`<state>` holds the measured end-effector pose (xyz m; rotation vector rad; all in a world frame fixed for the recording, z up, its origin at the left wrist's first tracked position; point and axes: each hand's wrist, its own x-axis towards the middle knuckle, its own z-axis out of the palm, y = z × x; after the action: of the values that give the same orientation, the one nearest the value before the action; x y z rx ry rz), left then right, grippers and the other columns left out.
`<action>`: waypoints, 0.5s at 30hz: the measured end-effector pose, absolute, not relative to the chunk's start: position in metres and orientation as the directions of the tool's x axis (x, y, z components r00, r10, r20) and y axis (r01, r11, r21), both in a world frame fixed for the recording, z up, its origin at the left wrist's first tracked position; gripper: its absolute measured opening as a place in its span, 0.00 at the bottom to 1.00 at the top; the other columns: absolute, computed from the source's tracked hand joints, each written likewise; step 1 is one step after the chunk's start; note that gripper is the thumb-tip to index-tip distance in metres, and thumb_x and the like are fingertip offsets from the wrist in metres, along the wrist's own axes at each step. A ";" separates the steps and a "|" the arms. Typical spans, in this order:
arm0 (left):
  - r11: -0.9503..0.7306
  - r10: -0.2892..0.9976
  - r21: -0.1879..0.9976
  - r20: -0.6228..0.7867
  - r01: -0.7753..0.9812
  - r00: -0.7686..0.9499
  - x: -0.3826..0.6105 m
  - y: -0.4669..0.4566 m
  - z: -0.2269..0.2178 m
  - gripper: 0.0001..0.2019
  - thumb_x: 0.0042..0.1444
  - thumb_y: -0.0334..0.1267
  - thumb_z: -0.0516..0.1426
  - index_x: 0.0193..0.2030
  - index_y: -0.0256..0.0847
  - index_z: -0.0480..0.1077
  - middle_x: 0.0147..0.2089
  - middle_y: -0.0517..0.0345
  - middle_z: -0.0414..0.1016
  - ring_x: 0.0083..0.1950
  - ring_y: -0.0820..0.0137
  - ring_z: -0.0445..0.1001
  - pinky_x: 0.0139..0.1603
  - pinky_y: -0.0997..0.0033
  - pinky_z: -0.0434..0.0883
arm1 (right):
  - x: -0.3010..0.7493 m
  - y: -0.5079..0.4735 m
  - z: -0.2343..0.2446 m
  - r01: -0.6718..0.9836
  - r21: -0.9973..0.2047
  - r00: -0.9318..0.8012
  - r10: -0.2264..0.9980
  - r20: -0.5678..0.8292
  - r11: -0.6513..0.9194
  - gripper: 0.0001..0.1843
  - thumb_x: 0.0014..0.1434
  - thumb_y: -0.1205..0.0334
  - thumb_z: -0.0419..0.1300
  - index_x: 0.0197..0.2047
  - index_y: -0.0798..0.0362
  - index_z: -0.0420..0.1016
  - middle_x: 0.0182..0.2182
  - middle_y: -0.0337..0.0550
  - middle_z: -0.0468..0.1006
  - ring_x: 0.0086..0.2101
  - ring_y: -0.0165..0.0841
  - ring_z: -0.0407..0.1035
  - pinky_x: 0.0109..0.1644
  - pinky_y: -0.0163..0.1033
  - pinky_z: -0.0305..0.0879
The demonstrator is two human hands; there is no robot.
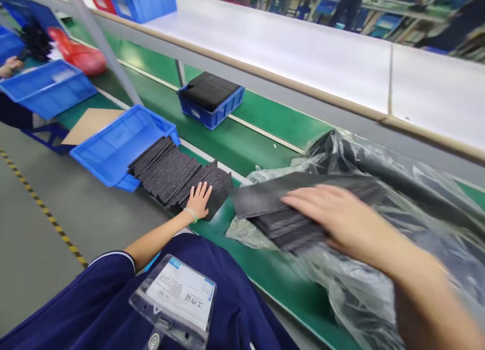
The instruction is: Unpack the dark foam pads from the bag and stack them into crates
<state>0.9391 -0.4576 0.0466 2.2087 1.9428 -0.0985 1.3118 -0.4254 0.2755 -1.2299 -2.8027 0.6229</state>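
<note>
My left hand [198, 200] lies with fingers spread on a long row of thin black sheets [166, 170] standing on edge, close to its right end. My right hand [337, 216], smeared by motion, is over a flat black sheet [265, 193], fingers along its top and thumb side lower down; it appears to grip this sheet, which is blurred too. Beneath it, a pile of similar black sheets [291, 231] rests in a clear plastic bag [364, 284]. The underside of the right hand's grip is hidden.
A tilted blue bin [109, 150] adjoins the row's left end. Another blue bin [231, 107] holds black sheets on the green bench [265, 264]. A white shelf [284, 42] runs above, held by a slanting grey post [104, 49]. Another person's hand [13, 64] shows far left.
</note>
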 end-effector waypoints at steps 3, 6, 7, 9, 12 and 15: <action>-0.109 0.974 0.164 -0.179 0.980 0.139 0.929 -0.470 0.052 0.50 0.45 0.45 0.62 0.71 0.36 0.41 0.74 0.39 0.33 0.73 0.48 0.28 0.68 0.42 0.35 | 1.203 -0.416 0.222 0.496 -0.283 -0.864 0.432 -0.260 0.821 0.25 0.58 0.70 0.51 0.57 0.45 0.69 0.52 0.43 0.73 0.60 0.38 0.58 0.69 0.55 0.42; -0.090 0.981 0.241 -0.146 0.966 0.127 0.904 -0.485 0.060 0.47 0.47 0.48 0.60 0.71 0.39 0.45 0.74 0.42 0.34 0.73 0.48 0.31 0.69 0.43 0.37 | 1.143 -0.413 0.149 0.379 -0.242 -0.917 0.325 -0.232 0.893 0.24 0.57 0.74 0.51 0.54 0.45 0.72 0.54 0.41 0.73 0.62 0.37 0.54 0.68 0.52 0.44; -0.059 0.987 0.264 -0.127 0.963 0.095 0.891 -0.490 0.062 0.45 0.49 0.49 0.59 0.71 0.40 0.45 0.74 0.43 0.35 0.73 0.49 0.32 0.69 0.44 0.38 | 1.136 -0.413 0.127 0.375 -0.233 -0.921 0.332 -0.204 0.897 0.26 0.57 0.75 0.51 0.56 0.46 0.70 0.58 0.42 0.69 0.64 0.38 0.51 0.68 0.52 0.44; 0.063 0.996 0.298 -0.084 0.952 -0.039 0.858 -0.497 0.068 0.42 0.52 0.52 0.56 0.71 0.40 0.45 0.74 0.43 0.36 0.73 0.49 0.34 0.68 0.44 0.41 | 1.137 -0.418 0.093 0.458 -0.236 -0.889 0.447 -0.103 0.857 0.32 0.56 0.76 0.49 0.63 0.48 0.62 0.65 0.45 0.58 0.66 0.40 0.43 0.68 0.53 0.44; 0.333 0.939 0.319 -0.021 0.887 -0.344 0.798 -0.498 0.077 0.41 0.55 0.55 0.52 0.70 0.37 0.45 0.74 0.42 0.37 0.73 0.49 0.37 0.68 0.46 0.46 | 1.163 -0.437 0.058 0.713 -0.369 -0.621 0.781 0.064 0.596 0.36 0.59 0.69 0.49 0.70 0.52 0.46 0.69 0.50 0.43 0.68 0.44 0.36 0.68 0.56 0.43; 0.553 0.814 0.336 -0.027 0.762 -0.580 0.740 -0.484 0.088 0.40 0.58 0.58 0.49 0.70 0.34 0.46 0.74 0.41 0.35 0.73 0.50 0.38 0.69 0.50 0.48 | 1.182 -0.461 0.027 0.729 -0.664 -0.237 0.971 -0.015 0.168 0.39 0.63 0.51 0.46 0.71 0.56 0.36 0.69 0.51 0.41 0.67 0.42 0.38 0.68 0.55 0.43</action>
<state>0.7399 -0.4836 0.0883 1.3368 2.6072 0.4330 1.1825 -0.4609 0.0274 -1.6078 -2.0358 0.7866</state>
